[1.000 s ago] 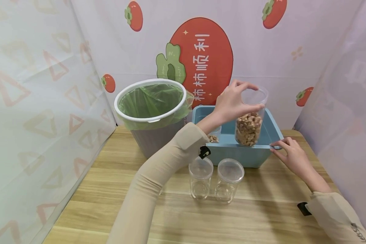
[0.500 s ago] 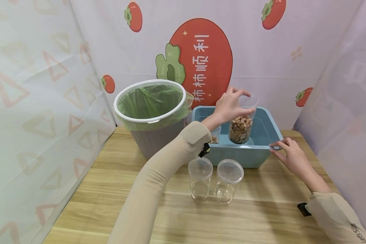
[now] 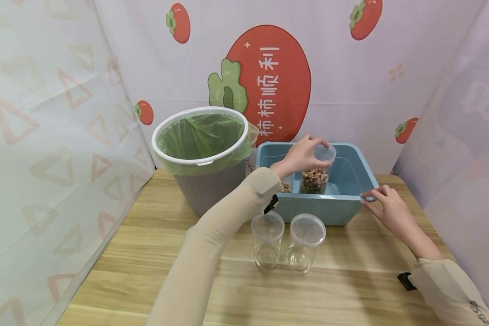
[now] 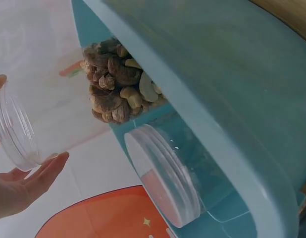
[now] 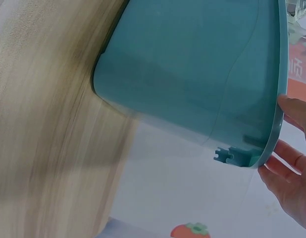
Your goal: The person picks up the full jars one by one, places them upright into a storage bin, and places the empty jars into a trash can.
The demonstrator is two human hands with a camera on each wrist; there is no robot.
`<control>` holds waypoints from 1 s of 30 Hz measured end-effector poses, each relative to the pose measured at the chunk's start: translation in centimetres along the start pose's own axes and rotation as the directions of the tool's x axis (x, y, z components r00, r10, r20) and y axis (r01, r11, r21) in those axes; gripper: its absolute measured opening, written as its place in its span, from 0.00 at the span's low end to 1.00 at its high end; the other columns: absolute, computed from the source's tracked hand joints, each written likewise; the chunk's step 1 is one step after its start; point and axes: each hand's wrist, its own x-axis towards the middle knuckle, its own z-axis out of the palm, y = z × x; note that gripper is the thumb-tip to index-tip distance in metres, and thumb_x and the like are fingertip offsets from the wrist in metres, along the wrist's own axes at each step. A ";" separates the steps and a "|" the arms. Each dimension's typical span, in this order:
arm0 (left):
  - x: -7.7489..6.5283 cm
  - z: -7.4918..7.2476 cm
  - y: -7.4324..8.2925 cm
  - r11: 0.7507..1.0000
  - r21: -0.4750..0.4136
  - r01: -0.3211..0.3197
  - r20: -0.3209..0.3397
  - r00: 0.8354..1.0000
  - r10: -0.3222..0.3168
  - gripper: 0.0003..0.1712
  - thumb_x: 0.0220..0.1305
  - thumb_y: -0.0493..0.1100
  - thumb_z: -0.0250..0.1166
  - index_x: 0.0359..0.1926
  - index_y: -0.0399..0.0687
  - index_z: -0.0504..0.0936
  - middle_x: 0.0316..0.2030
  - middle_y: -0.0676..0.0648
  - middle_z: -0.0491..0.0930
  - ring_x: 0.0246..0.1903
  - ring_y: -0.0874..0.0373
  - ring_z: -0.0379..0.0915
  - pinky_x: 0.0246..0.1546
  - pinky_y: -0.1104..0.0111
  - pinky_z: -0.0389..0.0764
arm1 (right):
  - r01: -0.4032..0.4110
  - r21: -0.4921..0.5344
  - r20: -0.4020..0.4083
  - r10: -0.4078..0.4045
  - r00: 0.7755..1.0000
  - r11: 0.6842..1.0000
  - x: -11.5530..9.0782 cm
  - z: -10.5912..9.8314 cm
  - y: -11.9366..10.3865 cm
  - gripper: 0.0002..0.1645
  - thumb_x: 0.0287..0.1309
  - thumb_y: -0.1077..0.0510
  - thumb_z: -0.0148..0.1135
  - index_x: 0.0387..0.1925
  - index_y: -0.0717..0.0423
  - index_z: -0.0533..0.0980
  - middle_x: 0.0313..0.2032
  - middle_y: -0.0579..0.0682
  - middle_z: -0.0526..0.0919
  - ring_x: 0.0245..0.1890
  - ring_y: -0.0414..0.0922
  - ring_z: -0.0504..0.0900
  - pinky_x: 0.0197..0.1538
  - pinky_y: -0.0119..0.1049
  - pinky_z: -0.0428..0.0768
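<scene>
My left hand [image 3: 299,156] grips a clear plastic jar [image 3: 314,180] by its lidded top, fingers and thumb on opposite sides. Brown nuts, with cashews among them, fill its lower part in the left wrist view. The jar stands upright with its lower part inside a blue plastic bin [image 3: 315,211]; the bin's front wall hides its base. Left of it in the bin is a second lidded jar [image 4: 163,173] holding some nuts, partly covered by the left forearm. At the bin's front right corner, my right hand [image 3: 391,211] pinches the rim between thumb and fingers.
Two lidded clear jars, a left one [image 3: 267,244] and a right one [image 3: 304,244], stand in front of the bin on the wooden table [image 3: 146,271], with no contents visible. A grey trash can [image 3: 205,188] with a green liner stands left of the bin. Printed cloth walls surround the table.
My left hand has lowered the jar of nuts into the bin, moving down and slightly left. The right hand stays at the bin's corner.
</scene>
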 end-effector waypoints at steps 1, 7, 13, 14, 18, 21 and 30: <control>0.0 0.1 -0.1 1.000 -0.001 -0.002 0.013 1.000 0.002 0.27 0.50 0.55 0.65 0.52 0.57 0.71 0.49 0.47 0.64 0.42 0.60 0.66 0.38 0.71 0.71 | 0.001 0.000 -0.002 -0.001 1.000 1.000 0.0 0.0 0.0 0.15 0.32 0.72 0.68 0.29 0.61 0.78 0.26 0.55 0.68 0.27 0.50 0.66 0.26 0.42 0.64; 0.1 0.5 -0.7 1.000 -0.006 -0.011 0.091 0.996 0.011 0.28 0.49 0.53 0.66 0.52 0.56 0.71 0.51 0.47 0.63 0.42 0.58 0.66 0.38 0.70 0.71 | 0.008 0.003 -0.006 -0.008 1.000 1.000 0.0 0.0 -0.1 0.15 0.32 0.72 0.68 0.29 0.61 0.78 0.27 0.55 0.68 0.27 0.50 0.66 0.26 0.42 0.65; 0.1 1.2 -1.5 0.998 -0.003 -0.055 0.202 0.978 0.055 0.27 0.49 0.51 0.67 0.52 0.54 0.72 0.51 0.45 0.63 0.39 0.59 0.65 0.36 0.72 0.70 | -0.007 0.001 0.007 0.007 1.000 1.000 -0.1 0.0 -0.1 0.15 0.33 0.71 0.68 0.30 0.61 0.78 0.27 0.55 0.68 0.28 0.49 0.66 0.26 0.42 0.65; 0.1 1.3 -1.6 0.998 -0.005 -0.064 0.222 0.973 0.063 0.27 0.49 0.50 0.67 0.52 0.53 0.72 0.50 0.45 0.63 0.39 0.59 0.64 0.36 0.72 0.69 | -0.010 0.001 0.010 0.010 1.000 1.000 -0.1 0.0 -0.1 0.15 0.33 0.71 0.68 0.30 0.61 0.78 0.27 0.55 0.68 0.28 0.49 0.66 0.27 0.42 0.65; 0.1 1.6 -1.9 0.996 -0.032 -0.080 0.292 0.953 0.086 0.26 0.49 0.48 0.67 0.51 0.53 0.72 0.49 0.47 0.62 0.41 0.59 0.62 0.36 0.73 0.69 | -0.024 0.001 0.019 0.024 1.000 1.000 -0.1 -0.1 -0.1 0.15 0.33 0.71 0.68 0.30 0.61 0.78 0.27 0.55 0.68 0.28 0.49 0.66 0.27 0.42 0.65; 0.2 1.6 -2.1 0.995 -0.044 -0.086 0.330 0.939 0.095 0.25 0.49 0.46 0.67 0.50 0.53 0.72 0.49 0.48 0.62 0.42 0.59 0.61 0.37 0.72 0.69 | -0.028 0.000 0.024 0.028 0.999 1.000 -0.1 -0.1 -0.2 0.15 0.33 0.71 0.68 0.30 0.61 0.78 0.27 0.55 0.68 0.28 0.49 0.66 0.27 0.42 0.65; 0.8 2.0 -2.6 0.991 -0.031 -0.130 0.427 0.895 0.131 0.26 0.49 0.43 0.68 0.51 0.51 0.71 0.49 0.47 0.62 0.45 0.58 0.60 0.42 0.71 0.68 | -0.011 0.006 0.015 0.011 1.000 1.000 0.0 -0.1 -0.2 0.15 0.33 0.72 0.67 0.30 0.61 0.77 0.27 0.55 0.68 0.28 0.49 0.66 0.27 0.41 0.64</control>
